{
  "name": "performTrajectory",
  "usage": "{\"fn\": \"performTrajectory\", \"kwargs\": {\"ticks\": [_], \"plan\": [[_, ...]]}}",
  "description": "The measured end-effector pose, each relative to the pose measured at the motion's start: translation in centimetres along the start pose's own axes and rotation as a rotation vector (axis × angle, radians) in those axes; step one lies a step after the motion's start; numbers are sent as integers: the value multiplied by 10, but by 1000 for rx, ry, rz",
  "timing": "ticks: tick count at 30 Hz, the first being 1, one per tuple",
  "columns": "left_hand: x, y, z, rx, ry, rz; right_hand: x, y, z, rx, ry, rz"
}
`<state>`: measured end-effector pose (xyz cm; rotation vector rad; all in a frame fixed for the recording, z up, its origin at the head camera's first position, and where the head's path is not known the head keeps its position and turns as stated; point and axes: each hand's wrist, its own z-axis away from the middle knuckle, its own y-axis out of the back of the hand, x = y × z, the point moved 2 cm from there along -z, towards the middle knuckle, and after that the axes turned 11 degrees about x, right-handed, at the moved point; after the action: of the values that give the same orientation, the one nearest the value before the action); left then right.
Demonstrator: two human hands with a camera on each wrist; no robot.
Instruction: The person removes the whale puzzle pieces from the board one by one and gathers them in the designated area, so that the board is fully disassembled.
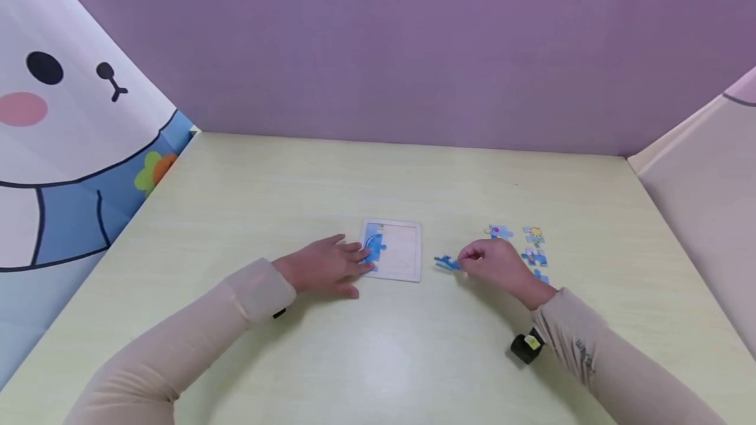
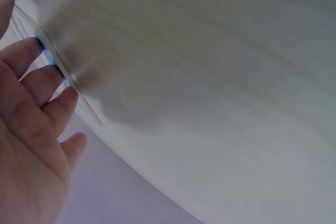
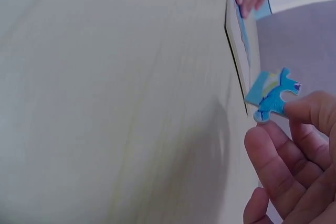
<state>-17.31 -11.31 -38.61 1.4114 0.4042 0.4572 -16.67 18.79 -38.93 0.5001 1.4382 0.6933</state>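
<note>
A square puzzle frame [image 1: 404,276] lies on the table, with blue joined pieces [image 1: 374,245] along its left side. My left hand [image 1: 325,266] rests on the frame's left edge, fingers spread and fairly straight, fingertips touching the blue pieces. To the right of the frame, my right hand [image 1: 493,266] pinches a blue puzzle piece [image 3: 275,94] between thumb and finger, held above the table. In the right wrist view the piece shows knobs, a notch and a pale yellow-white stripe. Past the right hand lie several loose pieces, among them one with a sun [image 1: 534,235].
Another loose piece with a pink swirl [image 1: 499,231] lies behind the right hand, and a blue one [image 1: 541,276] is partly hidden by it. A purple wall [image 1: 401,51] closes off the table's [image 1: 283,182] back. Printed panels stand at both sides.
</note>
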Motion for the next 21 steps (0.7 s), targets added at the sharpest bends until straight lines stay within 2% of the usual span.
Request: {"fn": "performTrajectory", "kwargs": {"ticks": [6,13,21], "plan": [[0,-5,0,1,4,52,17,17,8,-41,-7,-22],[0,-7,1,20,-13,-2,39,41,15,-112,6,-14],[-1,-5,0,139,-81,-88,52,63,17,-212,-15,-29]]}}
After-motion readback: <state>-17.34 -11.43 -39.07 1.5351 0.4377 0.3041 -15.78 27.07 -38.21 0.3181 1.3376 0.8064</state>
